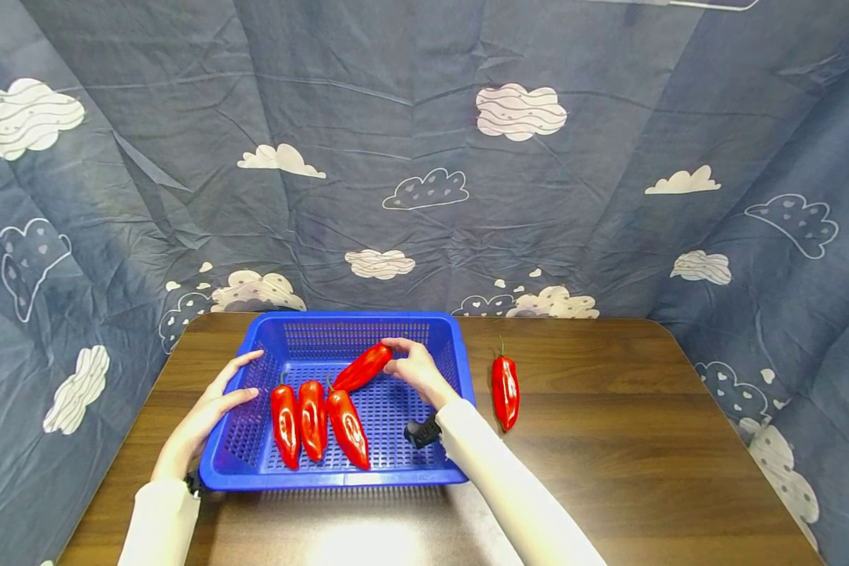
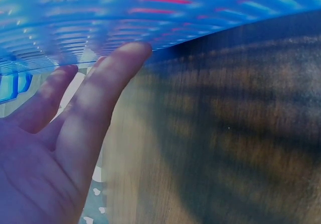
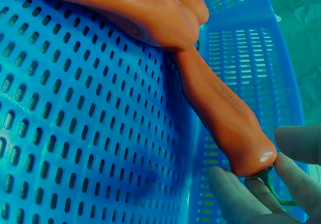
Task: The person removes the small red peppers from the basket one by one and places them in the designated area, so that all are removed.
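Observation:
My right hand (image 1: pixel 417 371) reaches into a blue perforated plastic basket (image 1: pixel 339 478) and pinches a long red pepper (image 1: pixel 363 368) at its stem end. In the right wrist view that pepper (image 3: pixel 228 116) slants across the basket, its green stem (image 3: pixel 271 189) between the fingers, its far end beside another pepper. Three more red peppers lie side by side in the basket: a left one (image 1: pixel 285 424), a middle one (image 1: pixel 313 420) and a right one (image 1: pixel 348 428). At the basket's left side, my left hand (image 1: pixel 201 420) rests with fairly straight fingers against the wall.
One more red pepper (image 1: pixel 505 389) lies on the wooden table (image 1: pixel 608 440), right of the basket, stem pointing to the back. A dark blue curtain (image 1: pixel 410 236) with cloud prints hangs behind the table and along both sides.

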A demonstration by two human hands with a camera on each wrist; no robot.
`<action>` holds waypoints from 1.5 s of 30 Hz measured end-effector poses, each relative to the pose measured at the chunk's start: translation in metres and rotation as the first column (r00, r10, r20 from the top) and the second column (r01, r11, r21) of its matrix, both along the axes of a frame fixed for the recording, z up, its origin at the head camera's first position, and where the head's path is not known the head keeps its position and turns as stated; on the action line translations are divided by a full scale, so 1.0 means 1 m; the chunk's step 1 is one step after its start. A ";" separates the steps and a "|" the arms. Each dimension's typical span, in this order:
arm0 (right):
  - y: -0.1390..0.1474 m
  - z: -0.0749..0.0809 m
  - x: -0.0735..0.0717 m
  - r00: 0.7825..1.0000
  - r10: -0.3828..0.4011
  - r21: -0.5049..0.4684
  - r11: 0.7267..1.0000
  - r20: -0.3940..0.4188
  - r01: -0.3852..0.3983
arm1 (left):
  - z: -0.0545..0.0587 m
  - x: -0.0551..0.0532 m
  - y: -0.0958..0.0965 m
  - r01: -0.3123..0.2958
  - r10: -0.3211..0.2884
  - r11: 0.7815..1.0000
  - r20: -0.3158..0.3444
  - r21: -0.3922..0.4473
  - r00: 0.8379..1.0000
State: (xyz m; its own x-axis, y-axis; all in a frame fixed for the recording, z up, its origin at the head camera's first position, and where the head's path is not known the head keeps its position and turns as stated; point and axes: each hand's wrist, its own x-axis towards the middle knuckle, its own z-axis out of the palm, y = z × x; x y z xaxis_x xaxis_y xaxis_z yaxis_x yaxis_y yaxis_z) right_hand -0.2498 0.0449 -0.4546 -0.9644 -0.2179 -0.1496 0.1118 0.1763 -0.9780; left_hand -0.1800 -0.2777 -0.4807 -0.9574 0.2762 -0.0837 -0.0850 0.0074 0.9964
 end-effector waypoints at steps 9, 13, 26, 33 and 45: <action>-0.002 0.015 0.010 0.999 -0.028 -0.030 0.999 -0.026 0.028 | -0.001 0.000 0.000 -0.012 0.012 1.000 0.009 -0.025 1.000; -0.001 0.000 0.001 0.995 -0.085 -0.029 0.996 -0.054 0.083 | -0.001 0.001 0.000 -0.005 0.005 1.000 0.010 -0.013 1.000; 0.004 0.009 0.000 0.984 -0.155 -0.138 0.980 -0.085 0.143 | -0.002 0.000 0.001 -0.001 0.001 1.000 -0.002 -0.012 1.000; 0.007 0.012 0.002 0.986 -0.157 -0.222 0.965 -0.049 0.142 | -0.002 0.001 0.000 -0.002 0.002 1.000 0.002 -0.004 1.000; 0.014 0.020 0.004 0.993 -0.119 -0.325 0.939 0.000 0.112 | 0.000 0.000 0.001 -0.006 0.006 1.000 0.009 -0.012 1.000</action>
State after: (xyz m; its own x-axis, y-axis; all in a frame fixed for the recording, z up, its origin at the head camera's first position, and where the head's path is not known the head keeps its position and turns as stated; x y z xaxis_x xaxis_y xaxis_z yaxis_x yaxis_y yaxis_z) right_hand -0.2461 0.0592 -0.4349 -0.9879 -0.1382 -0.0709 0.0933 -0.1629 -0.9822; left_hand -0.1795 -0.2771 -0.4802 -0.9584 0.2692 -0.0954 -0.0936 0.0193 0.9954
